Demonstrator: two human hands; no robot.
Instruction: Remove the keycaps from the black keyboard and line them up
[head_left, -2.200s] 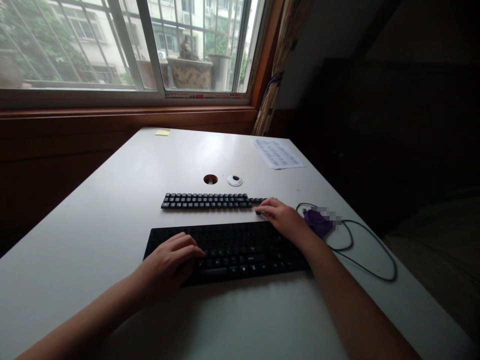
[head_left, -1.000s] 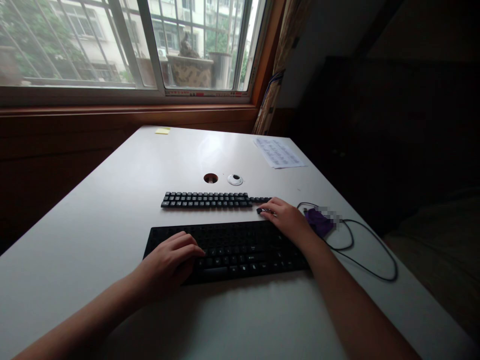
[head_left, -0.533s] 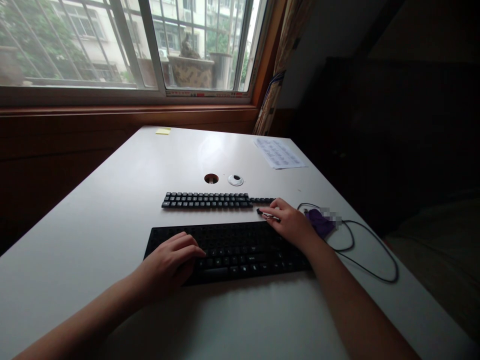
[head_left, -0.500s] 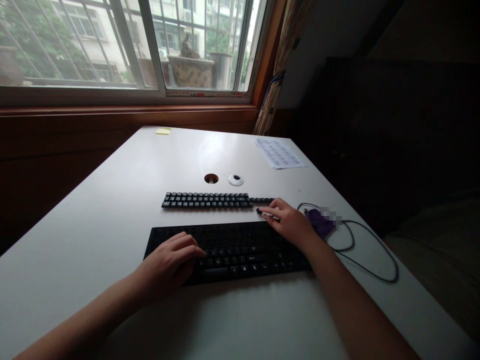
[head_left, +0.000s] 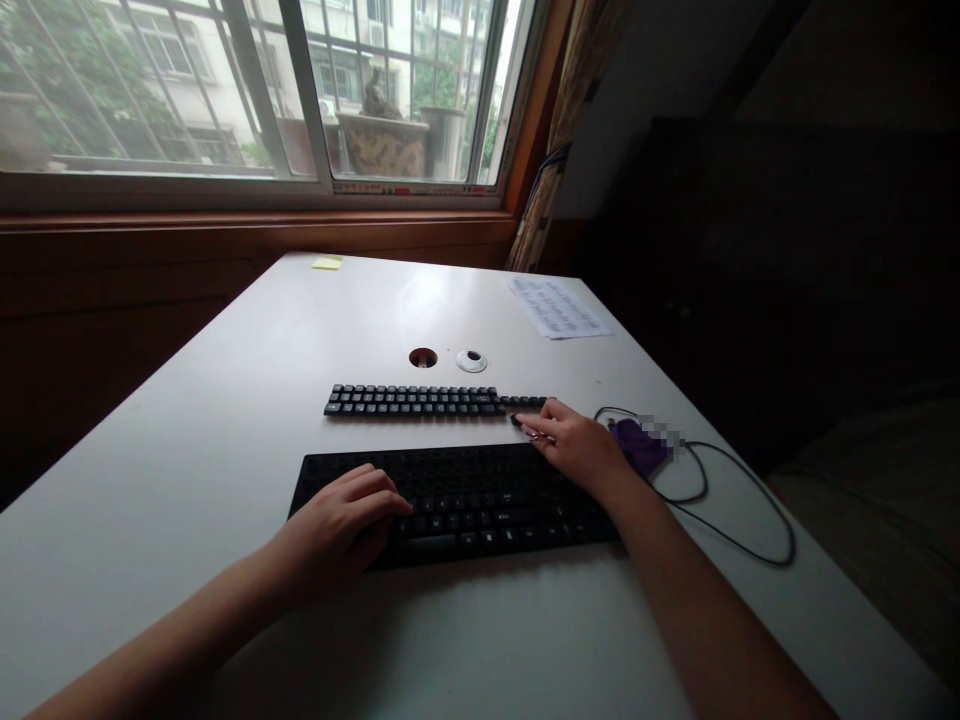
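Worktop (head_left: pixel 187 420): white, spans the lower view; carries keyboard, loose keys and papers.

Window (head_left: pixel 307 110): stands beyond the far edge; barred outside, lets in daylight from the left.

Curtain (head_left: pixel 551 180): patterned, hangs gathered right of the window.

Keyboard (head_left: pixel 472 510): black, lies flat at center, closest to the body. Bears keycaps in the lower rows; too dark to read in the upper area.

Papers (head_left: pixel 559 308): printed, lie at the far right corner.

Key block (head_left: pixel 416 402): sits just behind the keyboard in three tidy rows, with a short row (head_left: pixel 521 402) at the right end.

Cable (head_left: pixel 787 540): loops at right, beside a purple pouch (head_left: pixel 637 445).

Left hand (head_left: pixel 352 510): rests on the left part of the keyboard, fingers bent; grip underneath, cannot tell.

Right hand (head_left: pixel 577 440): hovers over the upper right keyboard corner, fingers narrow, holding a slim shiny tool (head_left: pixel 540 436).

Cover (head_left: pixel 471 366): round, lies behind the key block, right of a cable hole (head_left: pixel 422 358).

Note (head_left: pixel 327 263): yellow, lies at the far left corner.

Loose key (head_left: pixel 514 421): black, located between short row and keyboard, at the right fingertip.
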